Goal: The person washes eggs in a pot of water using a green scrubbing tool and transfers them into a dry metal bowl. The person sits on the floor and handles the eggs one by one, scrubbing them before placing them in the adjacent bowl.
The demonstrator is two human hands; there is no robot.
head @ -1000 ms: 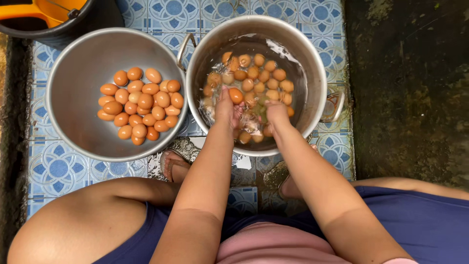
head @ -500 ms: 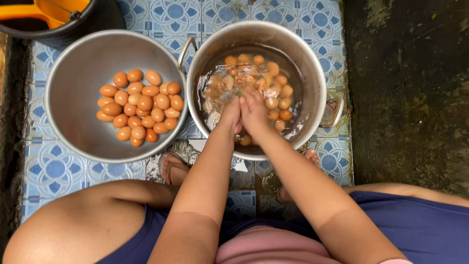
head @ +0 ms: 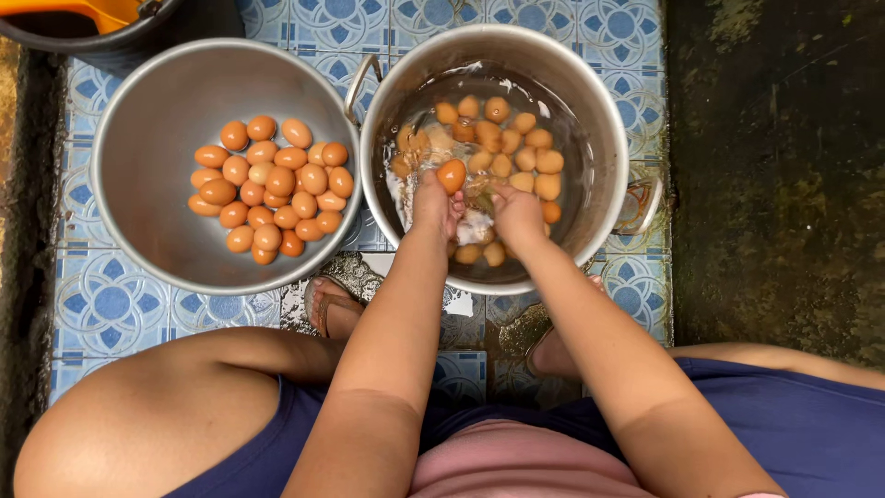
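The person sat low over a floor of blue-and-white patterned tiles (head: pixel 111 304), with both arms reaching down into a big round silver metal pot (head: pixel 599 101) that had water in it. The pot stood in the middle of the tiled strip, close to its far edge, and one loop handle stuck out on its right side.

The left hand (head: pixel 435 205) was held just above the water. Its fingers (head: pixel 449 201) were closed around one smooth brown egg (head: pixel 451 175), which was lifted clear of the others. The right hand (head: pixel 516 214) was right beside it, down at the water. Its fingers were curled together, and something small seemed to be tucked under them, but it could not be made out.

Many more pale brown eggs in the water (head: pixel 516 148) lay under and around the hands, mostly toward the far and right side of the pot. They looked wet and a little dull.

To the left, touching the pot's rim, sat a wide shallow silver metal bowl (head: pixel 147 120). In it was a dry heap of clean, shiny brown eggs (head: pixel 272 189), piled near the middle.

Judging by the two piles, the washing looked about half done. A good heap was already in the bowl, and about as many were left in the water, plus the one in the left hand.

A dark round bucket with an orange scoop (head: pixel 92 14) peeked in at the far left corner of the tiles. The person's bare feet in sandals (head: pixel 332 304) rested on the floor under the pot.
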